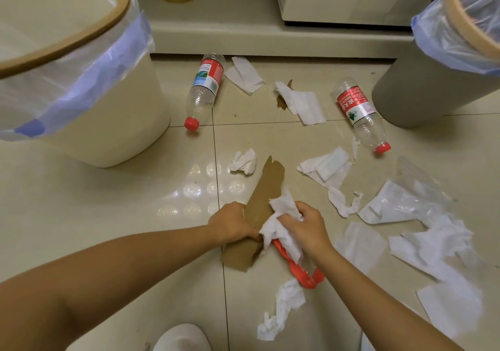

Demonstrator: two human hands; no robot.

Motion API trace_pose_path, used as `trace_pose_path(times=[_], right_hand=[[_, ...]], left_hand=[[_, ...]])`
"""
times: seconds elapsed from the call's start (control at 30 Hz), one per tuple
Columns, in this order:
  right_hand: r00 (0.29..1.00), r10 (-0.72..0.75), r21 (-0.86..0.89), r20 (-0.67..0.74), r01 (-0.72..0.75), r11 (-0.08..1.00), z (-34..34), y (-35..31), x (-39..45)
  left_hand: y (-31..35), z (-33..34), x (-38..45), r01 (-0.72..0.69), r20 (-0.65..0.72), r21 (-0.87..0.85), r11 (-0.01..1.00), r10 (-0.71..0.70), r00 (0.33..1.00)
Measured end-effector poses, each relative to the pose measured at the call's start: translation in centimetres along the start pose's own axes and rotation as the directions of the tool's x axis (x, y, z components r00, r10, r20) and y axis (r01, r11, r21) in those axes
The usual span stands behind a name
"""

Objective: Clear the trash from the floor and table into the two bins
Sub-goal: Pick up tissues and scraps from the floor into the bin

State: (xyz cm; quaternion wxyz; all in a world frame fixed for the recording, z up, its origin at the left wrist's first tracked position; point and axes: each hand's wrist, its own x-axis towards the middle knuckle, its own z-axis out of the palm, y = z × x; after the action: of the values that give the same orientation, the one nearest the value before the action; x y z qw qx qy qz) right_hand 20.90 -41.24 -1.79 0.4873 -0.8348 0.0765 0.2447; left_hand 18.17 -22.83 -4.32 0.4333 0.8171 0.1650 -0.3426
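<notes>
Trash lies scattered across the tiled floor, and the piece in hand sits at the centre of it: a torn brown cardboard strip, its long axis running from about seven o'clock up to one o'clock; the left hand has its fingers curled round the strip's lower middle, gripping it. Just at three o'clock of that grip, the right hand clenches a wad of white tissue that overlaps the cardboard's right edge; a red plastic wrapper trails from under the wad toward five o'clock (whether the fingers also pinch it cannot be told). Both hands are therefore loaded and touching or nearly so.

Outward, a crumpled tissue ball lies at twelve o'clock of the hands; loose tissue sheets and a clear plastic bag spread from two to four o'clock; two empty bottles rest farther off at twelve and one o'clock. The cream bin stands at ten o'clock, nearer the left hand; the grey bin at two o'clock, nearer the right, so each hand likely lifts toward its own side.
</notes>
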Motion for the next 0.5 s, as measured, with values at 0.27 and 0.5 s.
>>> trace_pose_path(times=[0.27,0.5], right_hand=[[0.999,-0.015,0.255,-0.052,0.028,0.967,-1.7,-3.8,1.5],[0.985,-0.166,0.329,-0.055,0.175,0.928,-1.4,-10.8,2.5]], left_hand=[[1.5,-7.0,-2.1,-0.020,-0.061,-0.098,0.995,0.014,0.998],[4.1,-14.3,-6.4,-0.149,-0.280,-0.109,0.983,0.113,0.953]])
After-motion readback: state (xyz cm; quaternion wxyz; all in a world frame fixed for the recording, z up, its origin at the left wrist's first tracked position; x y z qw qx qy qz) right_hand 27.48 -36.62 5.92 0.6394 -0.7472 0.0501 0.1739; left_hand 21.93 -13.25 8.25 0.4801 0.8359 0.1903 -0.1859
